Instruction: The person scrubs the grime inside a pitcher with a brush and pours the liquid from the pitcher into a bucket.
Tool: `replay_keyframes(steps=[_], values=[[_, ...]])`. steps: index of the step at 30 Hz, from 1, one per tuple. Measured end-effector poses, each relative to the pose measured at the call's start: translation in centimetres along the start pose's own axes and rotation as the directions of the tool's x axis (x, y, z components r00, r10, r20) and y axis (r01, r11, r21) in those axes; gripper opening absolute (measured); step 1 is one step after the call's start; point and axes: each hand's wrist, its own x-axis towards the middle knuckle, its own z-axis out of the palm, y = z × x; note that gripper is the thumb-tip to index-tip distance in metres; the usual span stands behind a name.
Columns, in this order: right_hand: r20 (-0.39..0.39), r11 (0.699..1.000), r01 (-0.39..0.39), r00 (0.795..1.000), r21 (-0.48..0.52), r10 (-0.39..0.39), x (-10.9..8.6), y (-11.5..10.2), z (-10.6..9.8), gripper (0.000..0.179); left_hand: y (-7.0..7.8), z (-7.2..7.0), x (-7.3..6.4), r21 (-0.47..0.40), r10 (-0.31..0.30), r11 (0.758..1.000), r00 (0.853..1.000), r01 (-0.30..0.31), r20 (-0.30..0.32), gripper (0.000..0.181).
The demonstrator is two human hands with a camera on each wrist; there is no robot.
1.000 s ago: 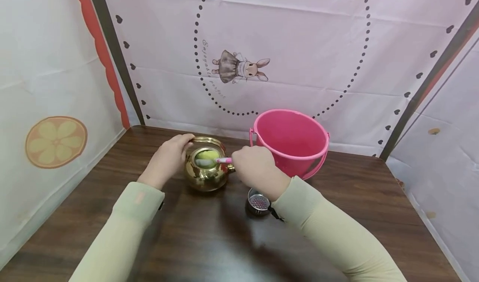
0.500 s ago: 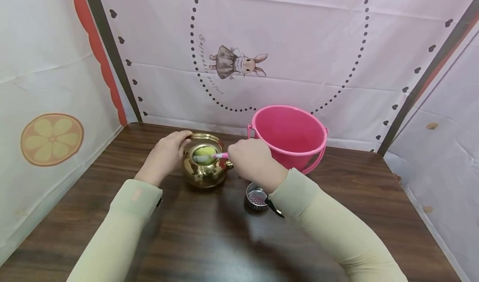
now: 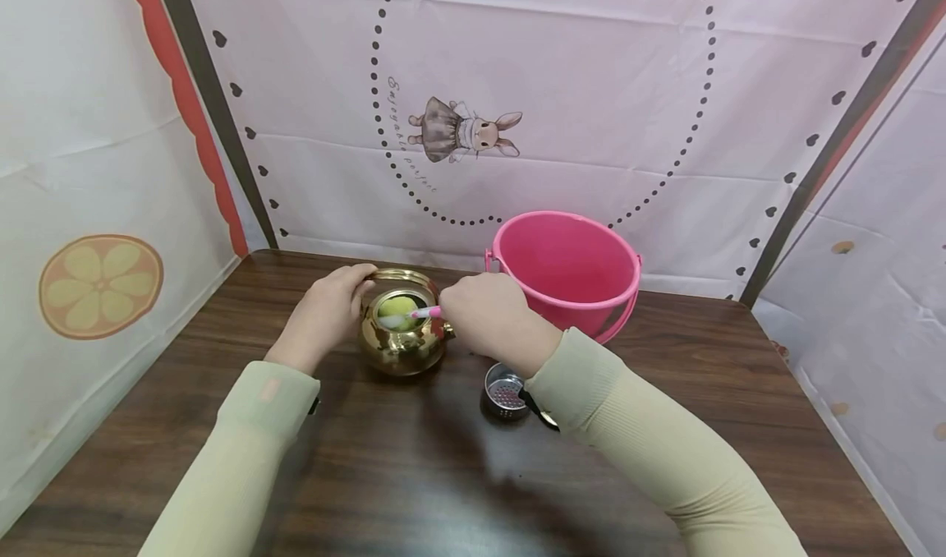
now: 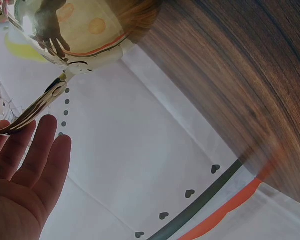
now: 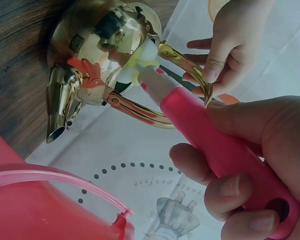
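In my head view, just left of centre, the left hand (image 3: 325,309) pinches the handle (image 3: 405,275) of the gold kettle (image 3: 401,355). I see the right hand (image 3: 493,315) gripping a pink brush (image 5: 211,140), its yellow-green head (image 3: 397,311) at the kettle's mouth (image 3: 420,300), and a pink bucket (image 3: 580,319) right of centre.

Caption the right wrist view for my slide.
Right hand grips a pink-handled scrubber at a golden kettle; left hand holds the kettle's handle.
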Motion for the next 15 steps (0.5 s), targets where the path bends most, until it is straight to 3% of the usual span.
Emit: replay_keyframes(steps=[15], values=[[0.006,0.999,0.038,0.999,-0.013,-0.038,-0.33,0.00,-0.19,0.009,-0.12,0.09,-0.02,0.008,0.020,1.000,0.999,-0.019,-0.028,0.027]])
